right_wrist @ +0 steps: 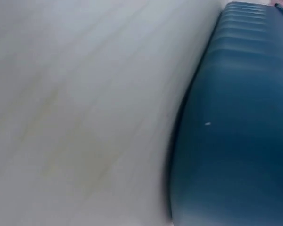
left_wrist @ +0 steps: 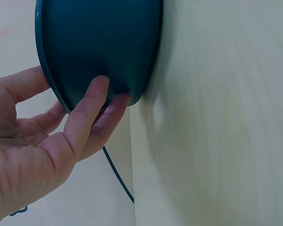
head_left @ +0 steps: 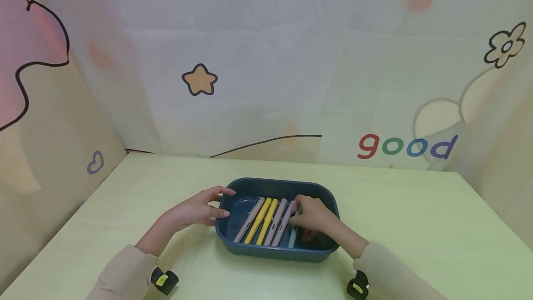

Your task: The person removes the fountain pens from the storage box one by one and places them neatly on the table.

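Observation:
A dark blue plastic bin (head_left: 275, 253) stands on the table with a row of pens lying side by side in it. Two are yellow pens (head_left: 267, 221); beside them are several greyish-purple pens (head_left: 248, 220). My left hand (head_left: 201, 207) grips the bin's left end, fingers on both sides of the rim; in the left wrist view, two fingertips (left_wrist: 100, 84) press its outer wall. Reaching inside on the right, my right hand (head_left: 313, 215) pinches a light teal pen (head_left: 293, 237) at the row's right end. The right wrist view shows only the bin's outer wall (right_wrist: 240, 132), not the hand.
The pale table (head_left: 416, 226) extends around the bin on all sides. Behind it hangs a printed backdrop (head_left: 266, 82) with a star, a flower and the word "good". Side panels of the backdrop close off left and right.

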Demonstrator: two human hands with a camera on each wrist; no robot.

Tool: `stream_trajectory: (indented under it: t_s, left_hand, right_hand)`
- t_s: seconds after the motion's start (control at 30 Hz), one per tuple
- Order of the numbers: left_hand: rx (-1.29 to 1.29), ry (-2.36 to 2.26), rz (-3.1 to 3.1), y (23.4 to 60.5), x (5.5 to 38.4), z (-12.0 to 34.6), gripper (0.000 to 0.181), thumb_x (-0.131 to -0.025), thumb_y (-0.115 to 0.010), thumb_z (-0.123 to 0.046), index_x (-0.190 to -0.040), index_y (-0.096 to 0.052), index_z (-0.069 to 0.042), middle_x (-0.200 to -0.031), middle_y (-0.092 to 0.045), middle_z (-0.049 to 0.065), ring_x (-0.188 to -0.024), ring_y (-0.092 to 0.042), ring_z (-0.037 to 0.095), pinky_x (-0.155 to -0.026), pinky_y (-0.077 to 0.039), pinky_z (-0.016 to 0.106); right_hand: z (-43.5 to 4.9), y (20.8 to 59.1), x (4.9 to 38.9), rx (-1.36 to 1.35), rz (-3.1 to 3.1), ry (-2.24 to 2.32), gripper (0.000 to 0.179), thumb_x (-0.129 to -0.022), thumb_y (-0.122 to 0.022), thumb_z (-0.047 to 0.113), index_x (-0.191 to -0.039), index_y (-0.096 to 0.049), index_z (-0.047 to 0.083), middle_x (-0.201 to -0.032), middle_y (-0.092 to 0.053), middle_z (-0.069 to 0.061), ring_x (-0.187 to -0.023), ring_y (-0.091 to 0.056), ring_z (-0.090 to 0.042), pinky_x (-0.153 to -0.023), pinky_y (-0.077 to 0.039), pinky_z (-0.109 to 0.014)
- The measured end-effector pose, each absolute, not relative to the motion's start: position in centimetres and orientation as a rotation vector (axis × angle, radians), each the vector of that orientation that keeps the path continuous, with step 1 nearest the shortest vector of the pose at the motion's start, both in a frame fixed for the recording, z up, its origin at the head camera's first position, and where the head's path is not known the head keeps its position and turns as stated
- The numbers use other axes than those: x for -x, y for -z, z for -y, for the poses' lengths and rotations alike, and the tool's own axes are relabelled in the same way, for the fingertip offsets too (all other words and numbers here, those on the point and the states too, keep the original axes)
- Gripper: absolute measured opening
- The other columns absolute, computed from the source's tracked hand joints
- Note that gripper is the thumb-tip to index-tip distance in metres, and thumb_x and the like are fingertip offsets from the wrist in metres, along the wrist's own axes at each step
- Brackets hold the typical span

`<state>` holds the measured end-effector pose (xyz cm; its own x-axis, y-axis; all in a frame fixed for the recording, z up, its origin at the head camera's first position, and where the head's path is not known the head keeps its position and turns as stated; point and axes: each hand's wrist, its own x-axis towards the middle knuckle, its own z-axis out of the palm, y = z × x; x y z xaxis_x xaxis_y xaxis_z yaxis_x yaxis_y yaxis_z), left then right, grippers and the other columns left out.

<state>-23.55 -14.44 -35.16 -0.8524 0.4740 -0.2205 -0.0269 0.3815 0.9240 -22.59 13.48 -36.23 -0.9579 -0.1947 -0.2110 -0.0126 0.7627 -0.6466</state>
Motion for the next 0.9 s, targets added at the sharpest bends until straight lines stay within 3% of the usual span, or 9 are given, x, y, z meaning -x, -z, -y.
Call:
stream_trajectory:
  t_s: [0.37, 0.53, 0.9]
  left_hand:
    - [-0.374, -1.469, -2.201, 35.0, 23.3, 14.3, 0.050, -0.085, -0.061, -0.003, -0.130, -0.041, -0.004, -0.132, -0.035, 0.025, -0.101, -0.055, 0.029, -0.082, -0.049, 0.048]
    - [-0.371, -1.470, -2.200, 35.1, 23.4, 14.2, 0.050, -0.085, -0.061, -0.003, -0.130, -0.041, -0.005, -0.132, -0.035, 0.025, -0.102, -0.055, 0.030, -0.082, -0.049, 0.048]
    - [-0.383, -1.479, -2.201, 35.5, 23.7, 14.4, 0.051, -0.084, -0.063, -0.005, -0.130, -0.042, -0.006, -0.134, -0.034, 0.025, -0.103, -0.055, 0.030, -0.081, -0.049, 0.048]
  right_hand:
    - [-14.4, 35.9, 22.1, 0.186, -2.641, 1.256, 0.036, -0.080, -0.066, 0.001, -0.109, -0.047, 0.010, -0.067, -0.052, -0.010, -0.047, -0.059, -0.018, -0.043, -0.051, -0.031]
    - [-14.9, 35.8, 21.7, 0.178, -2.628, 1.380, 0.048, -0.079, -0.068, 0.001, -0.117, -0.039, 0.006, -0.071, -0.056, -0.009, -0.048, -0.059, -0.018, -0.043, -0.052, -0.032]
    - [-15.7, 34.8, 21.8, 0.162, -2.680, 1.516, 0.054, -0.078, -0.071, 0.007, -0.125, -0.045, -0.003, -0.079, -0.061, -0.010, -0.059, -0.062, -0.018, -0.048, -0.053, -0.033]
